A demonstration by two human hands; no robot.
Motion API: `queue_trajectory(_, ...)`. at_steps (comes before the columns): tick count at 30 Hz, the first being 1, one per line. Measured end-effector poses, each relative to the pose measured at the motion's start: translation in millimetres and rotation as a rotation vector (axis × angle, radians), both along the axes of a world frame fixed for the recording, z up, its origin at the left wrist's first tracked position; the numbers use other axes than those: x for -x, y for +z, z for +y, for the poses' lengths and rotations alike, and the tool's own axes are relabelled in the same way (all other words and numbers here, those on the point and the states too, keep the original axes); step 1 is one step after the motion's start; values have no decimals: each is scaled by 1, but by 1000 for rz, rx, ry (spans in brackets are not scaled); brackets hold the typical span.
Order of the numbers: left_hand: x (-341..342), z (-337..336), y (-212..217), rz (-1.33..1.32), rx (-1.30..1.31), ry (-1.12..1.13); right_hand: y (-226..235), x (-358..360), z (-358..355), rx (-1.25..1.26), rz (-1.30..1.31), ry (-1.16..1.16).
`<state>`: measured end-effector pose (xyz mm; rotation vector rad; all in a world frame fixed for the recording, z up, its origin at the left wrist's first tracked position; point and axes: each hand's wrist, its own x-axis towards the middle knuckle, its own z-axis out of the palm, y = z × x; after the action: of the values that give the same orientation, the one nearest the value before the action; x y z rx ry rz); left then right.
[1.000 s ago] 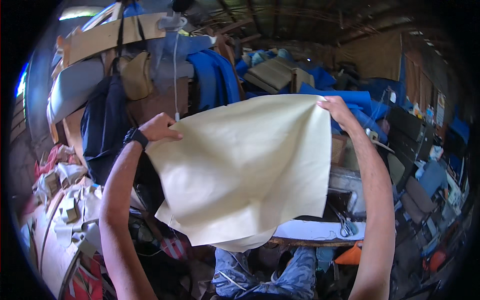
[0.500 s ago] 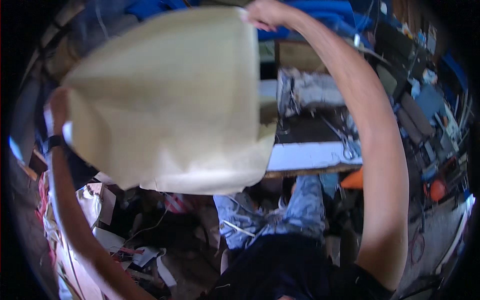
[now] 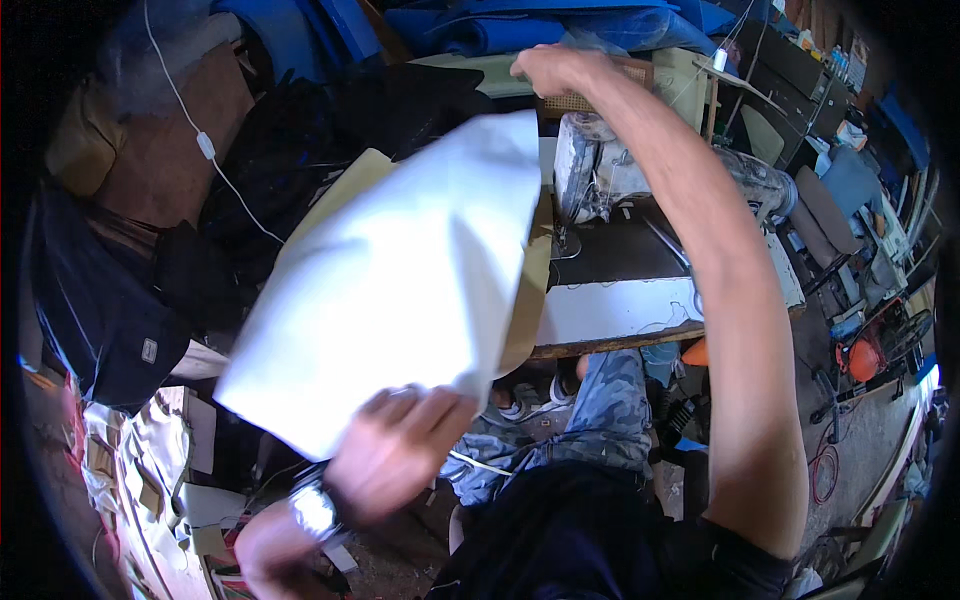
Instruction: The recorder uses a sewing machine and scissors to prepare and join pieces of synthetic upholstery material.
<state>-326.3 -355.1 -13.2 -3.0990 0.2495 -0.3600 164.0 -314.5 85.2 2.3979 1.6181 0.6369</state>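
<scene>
A large flexible sheet [image 3: 390,270], looking white and slightly blurred, slants across the left and middle of the work table. My left hand [image 3: 400,440], wearing a watch, is closed on its near edge. Tan material [image 3: 530,300] shows from beneath its right side and behind its far left edge. My right hand [image 3: 555,72] reaches beyond the sheet's far corner, with a gap between them. Its fingers are curled; whatever they hold, if anything, is hidden. To the right stands an old, worn sewing machine [image 3: 590,170], partly covered by my right forearm.
Scissors [image 3: 680,250] lie on the white-edged table [image 3: 620,312]. Dark fabric [image 3: 110,290] hangs at the left, near a white cable [image 3: 206,146]. Blue rolled material [image 3: 480,30] lies at the back. An orange round object [image 3: 865,360] and clutter stand at right.
The raised tan sheet has come down and turned, now showing white. My left hand has swung from the far left to near my body. The right hand has shifted slightly and parted from the sheet.
</scene>
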Motion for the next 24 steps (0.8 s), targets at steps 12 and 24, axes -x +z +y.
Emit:
queue_trajectory(12, -120, 236, -109, -241, 230, 355, -35, 297, -273, -602, 619, 972)
queue_trajectory(24, -93, 225, -176, -72, 132, 903, -5, 262, -280, -377, 881, 919)
